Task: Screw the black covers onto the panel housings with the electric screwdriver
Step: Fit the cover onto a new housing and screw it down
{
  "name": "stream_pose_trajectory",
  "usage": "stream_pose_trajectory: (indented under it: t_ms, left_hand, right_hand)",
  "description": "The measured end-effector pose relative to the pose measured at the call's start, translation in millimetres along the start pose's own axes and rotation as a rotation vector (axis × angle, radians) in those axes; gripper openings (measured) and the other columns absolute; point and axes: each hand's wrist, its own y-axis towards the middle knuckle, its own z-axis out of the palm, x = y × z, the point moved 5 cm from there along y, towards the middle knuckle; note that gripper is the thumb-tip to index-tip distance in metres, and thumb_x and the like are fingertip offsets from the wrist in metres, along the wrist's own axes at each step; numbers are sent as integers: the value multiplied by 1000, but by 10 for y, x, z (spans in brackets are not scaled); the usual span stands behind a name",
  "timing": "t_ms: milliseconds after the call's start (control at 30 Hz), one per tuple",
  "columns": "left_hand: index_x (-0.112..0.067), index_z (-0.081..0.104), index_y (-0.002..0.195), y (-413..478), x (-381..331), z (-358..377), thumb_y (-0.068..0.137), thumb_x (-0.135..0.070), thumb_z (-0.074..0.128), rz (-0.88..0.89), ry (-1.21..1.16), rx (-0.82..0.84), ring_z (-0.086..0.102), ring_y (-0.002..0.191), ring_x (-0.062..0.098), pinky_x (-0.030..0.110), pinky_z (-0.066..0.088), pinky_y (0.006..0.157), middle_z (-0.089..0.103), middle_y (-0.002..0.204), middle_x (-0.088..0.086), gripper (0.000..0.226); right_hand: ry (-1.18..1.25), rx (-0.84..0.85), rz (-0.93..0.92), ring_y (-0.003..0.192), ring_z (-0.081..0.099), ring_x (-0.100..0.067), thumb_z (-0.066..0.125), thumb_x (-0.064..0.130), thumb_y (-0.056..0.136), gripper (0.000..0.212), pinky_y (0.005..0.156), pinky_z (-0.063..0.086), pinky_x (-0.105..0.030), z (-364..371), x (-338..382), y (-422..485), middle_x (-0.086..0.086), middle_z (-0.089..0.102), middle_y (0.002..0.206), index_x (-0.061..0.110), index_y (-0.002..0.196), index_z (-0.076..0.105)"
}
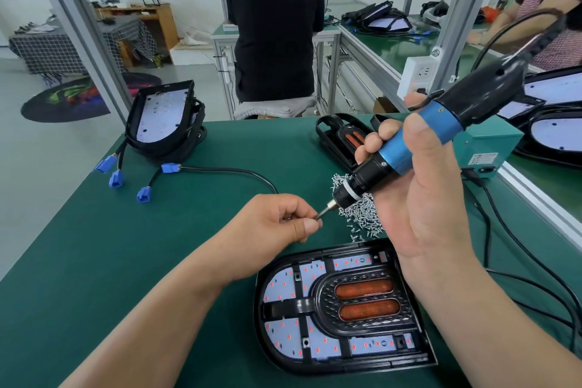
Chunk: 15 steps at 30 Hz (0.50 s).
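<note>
Right hand (pixel 419 198) clenched round the blue-and-black electric screwdriver (pixel 409 148), which is held tilted above the far right edge of the black oval panel housing (pixel 261 324), nose pointing left and down. Left hand (pixel 277 220) pinches at the tip of the steel bit (pixel 324 213), just beyond the housing's far rim. Your fingertips cover the tip, so I cannot tell if a screw sits there. The black ribbed cover with two orange windows (pixel 362 302) lies seated in the housing, which rests on the green desk (pixel 126 246). Risks, as I judge them: your fingertips are on the bit, so a bumped trigger would spin it against skin. A screw seated crooked would likely drop on the way down and lodge on the white LED board (pixel 283 287) inside the housing. The loose heap of small silver screws (pixel 362 214) lies just behind the housing, under the tool, and your right wrist could scatter it. The black cord (pixel 535 290) trails to the housing's right and may drag on the tool.
</note>
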Motion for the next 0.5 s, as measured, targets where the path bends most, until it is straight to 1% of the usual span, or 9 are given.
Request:
stream_pose_trajectory:
  t_ms: [133, 200, 233, 333, 367, 433, 500]
  left_hand:
    - [-16, 78, 94, 4, 8, 13, 98, -13, 74, -8, -18, 23, 52, 55, -8, 5, 40, 57, 68, 68, -15, 7]
    - [-20, 80, 97, 6, -4, 11, 97, -16, 75, -7, -34, 47, 54, 58, -7, 6, 41, 59, 69, 70, -16, 7]
    - [-23, 81, 100, 3, -12, 4, 96, -20, 75, -10, -45, 62, 55, 61, -5, 8, 42, 59, 69, 71, -17, 7]
    - [-31, 80, 115, -16, -19, -53, 92, -32, 73, -40, -63, 133, 55, 68, -1, 15, 44, 61, 63, 73, -17, 24]
    - [-31, 79, 118, -26, -13, -85, 92, -34, 72, -59, -86, 160, 54, 67, 0, 15, 43, 60, 62, 74, -16, 27]
    - [-23, 78, 123, -56, 3, -177, 94, -35, 71, -98, -153, 194, 48, 64, 5, 17, 39, 57, 61, 76, -7, 32]
    - [-20, 78, 122, -94, 22, -280, 95, -36, 68, -143, -136, 220, 40, 62, 10, 21, 33, 56, 58, 78, -1, 32]
  right_hand:
    - [45, -57, 15, 87, 62, -20, 58, 13, 107, 21, 92, 52, -40, -75, -28, 5, -4, 59, 94, 18, 126, 52]
    - [77, -112, 17, 87, 66, -21, 59, 10, 105, 19, 92, 55, -41, -123, -38, 18, -5, 63, 94, 17, 123, 54]
    - [101, -138, 22, 86, 67, -21, 60, 9, 104, 19, 92, 55, -41, -146, -44, 25, -6, 63, 93, 16, 121, 55]
    - [189, -197, 49, 77, 63, -19, 61, 7, 102, 21, 88, 56, -41, -196, -67, 38, -4, 61, 88, 14, 120, 55]
    - [210, -206, 56, 75, 61, -18, 61, 6, 101, 22, 87, 55, -40, -205, -69, 35, -3, 59, 87, 14, 121, 54]
    - [233, -200, 62, 72, 58, -16, 59, 6, 101, 24, 86, 54, -38, -194, -64, 28, -2, 57, 86, 13, 124, 53]
    - [234, -178, 64, 71, 57, -16, 59, 7, 102, 23, 85, 54, -37, -158, -53, 8, -1, 56, 86, 14, 123, 54]
